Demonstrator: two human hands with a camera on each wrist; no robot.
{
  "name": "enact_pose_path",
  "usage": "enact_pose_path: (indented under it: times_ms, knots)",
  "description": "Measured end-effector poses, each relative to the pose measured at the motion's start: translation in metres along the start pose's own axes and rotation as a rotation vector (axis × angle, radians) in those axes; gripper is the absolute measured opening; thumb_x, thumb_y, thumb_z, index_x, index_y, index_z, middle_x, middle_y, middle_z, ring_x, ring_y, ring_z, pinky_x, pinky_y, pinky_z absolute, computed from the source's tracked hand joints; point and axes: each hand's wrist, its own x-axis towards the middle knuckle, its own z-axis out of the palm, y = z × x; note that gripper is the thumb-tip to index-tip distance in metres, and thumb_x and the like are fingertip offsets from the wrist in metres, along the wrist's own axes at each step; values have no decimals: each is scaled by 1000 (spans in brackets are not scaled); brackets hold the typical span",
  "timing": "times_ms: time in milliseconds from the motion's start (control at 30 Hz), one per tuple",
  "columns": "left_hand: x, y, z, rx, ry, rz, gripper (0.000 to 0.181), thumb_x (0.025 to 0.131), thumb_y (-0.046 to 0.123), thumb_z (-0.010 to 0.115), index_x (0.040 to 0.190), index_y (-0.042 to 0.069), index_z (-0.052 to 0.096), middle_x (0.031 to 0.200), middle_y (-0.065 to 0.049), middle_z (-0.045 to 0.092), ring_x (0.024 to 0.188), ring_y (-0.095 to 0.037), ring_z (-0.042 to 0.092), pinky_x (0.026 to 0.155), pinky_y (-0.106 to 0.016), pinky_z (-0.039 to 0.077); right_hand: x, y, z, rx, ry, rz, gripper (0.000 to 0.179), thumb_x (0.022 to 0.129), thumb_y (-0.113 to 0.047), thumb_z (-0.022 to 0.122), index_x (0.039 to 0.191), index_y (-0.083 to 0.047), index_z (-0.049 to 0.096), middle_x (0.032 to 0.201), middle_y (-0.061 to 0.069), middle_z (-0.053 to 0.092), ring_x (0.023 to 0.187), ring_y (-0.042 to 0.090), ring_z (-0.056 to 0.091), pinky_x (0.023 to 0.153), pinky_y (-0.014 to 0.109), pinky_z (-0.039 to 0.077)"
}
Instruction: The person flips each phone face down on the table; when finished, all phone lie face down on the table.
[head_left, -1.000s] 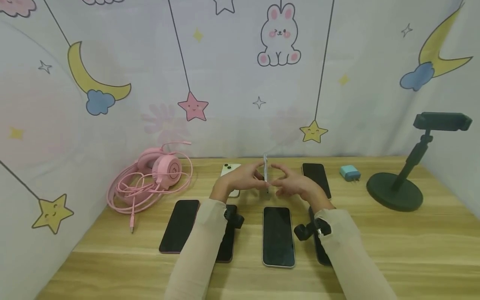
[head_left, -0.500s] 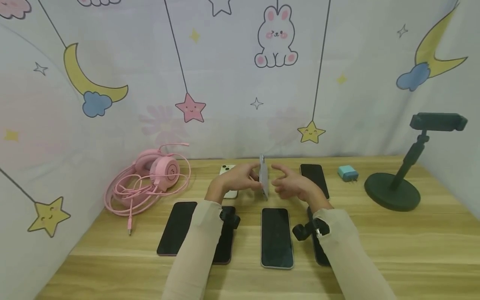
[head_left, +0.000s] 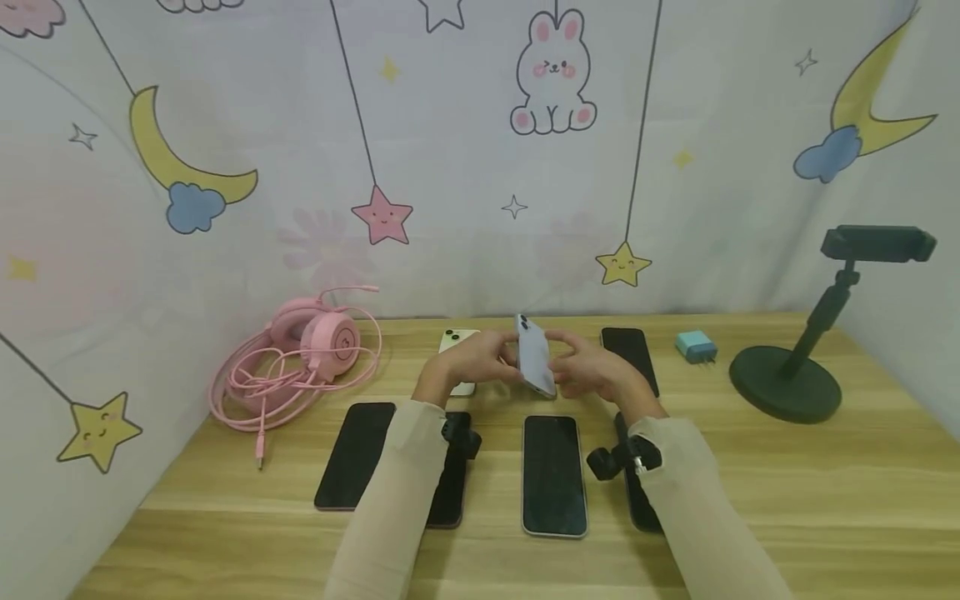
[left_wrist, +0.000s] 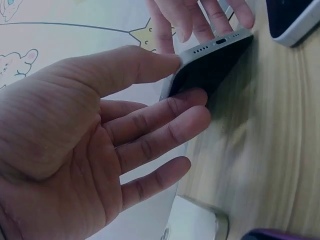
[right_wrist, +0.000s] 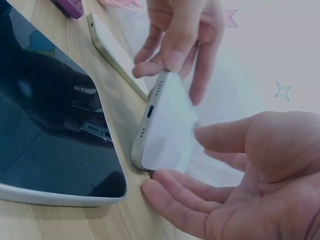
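Note:
My left hand (head_left: 476, 358) pinches a pale lilac smartphone (head_left: 534, 354) by its left edge, thumb at the near corner and fingers against the screen side. It is tilted over the table, its back with two camera lenses facing right and toward the head camera. In the right wrist view the phone's charging port end (right_wrist: 150, 112) points toward the camera. My right hand (head_left: 592, 367) is at the other edge, with fingers loosely extended at the lower corner and thumb close to the back. A white phone (head_left: 454, 338) lies face down behind my left hand, partly hidden.
Several dark-screened phones lie in a front row, including a middle one (head_left: 555, 475) and a left one (head_left: 354, 454); my forearms cover parts of others. Another phone (head_left: 630, 358) lies back right, near a blue charger (head_left: 696, 346) and a black phone stand (head_left: 787, 383). A pink headset (head_left: 330, 342) sits left.
The lilac phone has turned from edge-on to showing its back. The right hand came away from it, then moved back to its right edge. The left hand kept its pinch.

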Motion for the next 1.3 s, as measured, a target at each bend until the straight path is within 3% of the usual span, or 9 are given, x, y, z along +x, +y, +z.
enact_pose_path:
  times_ms: [300,567,833,1100,1200,1300]
  knots:
    - [5,-6,7,-32,-21,-53,82,91,13,74,156,-2,26,108,-12,72,86,-17,67,80,-31,50,-2,0,-4,-38,29,33,58,104,-5,46,158,-14,26,149,29,37,124,39,52,89,45,54]
    - [9,-8,11,-27,-34,-68,85,90,14,76,156,-3,25,97,-7,72,79,-16,64,69,-28,46,-1,2,-8,-23,41,35,57,103,-1,43,157,-10,28,123,20,47,104,27,53,82,40,55]
    - [9,-8,16,5,-30,-63,82,88,15,78,153,-4,30,84,-4,68,66,-13,56,59,-26,41,0,5,-7,3,61,52,64,98,7,47,157,-8,27,141,26,43,108,29,53,85,42,55]
    - [11,-3,17,81,-17,-95,86,88,17,78,155,-3,28,81,0,63,69,-11,52,64,-24,40,-3,3,-7,-12,62,44,56,103,0,43,156,-8,28,124,20,50,104,27,55,83,40,55]
    - [10,-2,18,93,-41,-133,62,87,17,80,137,-5,51,76,0,57,66,-12,47,60,-24,37,-3,3,-7,-27,63,42,54,104,-2,42,156,-8,29,122,20,50,101,27,55,82,39,55]
    - [11,-3,21,120,-69,-148,35,86,19,80,103,-4,59,74,0,53,66,-12,46,58,-24,36,-5,4,-7,-34,49,45,55,103,0,43,156,-6,28,126,21,48,102,27,55,81,39,56]
